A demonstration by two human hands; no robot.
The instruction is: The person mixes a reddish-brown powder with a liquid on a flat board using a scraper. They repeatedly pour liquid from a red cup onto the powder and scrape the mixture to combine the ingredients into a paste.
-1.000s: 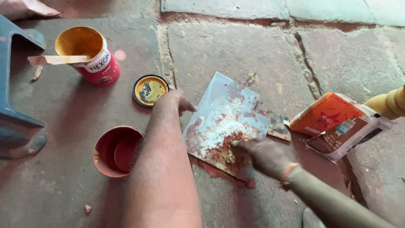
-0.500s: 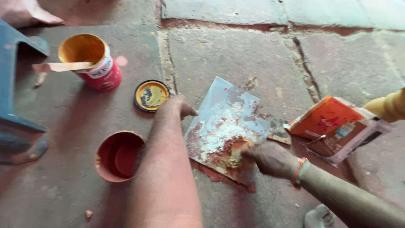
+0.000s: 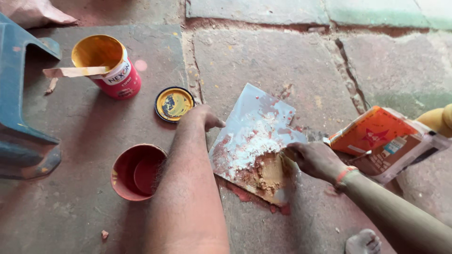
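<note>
Head view: left hand (image 3: 201,117) presses flat on the tile (image 3: 256,136); right hand (image 3: 314,160) grasps a scraper (image 3: 286,176) (blade in tan paste (image 3: 266,174)).

A flat, pale grey board (image 3: 256,141) lies on the stone floor, turned so one corner points away and another toward the viewer. Its surface is smeared with red stains and spread with loose white powder (image 3: 247,148) across the middle. At the near corner sits a lump of tan, wet-looking paste (image 3: 268,174), where powder has been worked in. A scraper blade (image 3: 286,181) presses flat against the paste's right edge; its handle is hidden. Red smears mark the floor just under the board's near edge.
</note>
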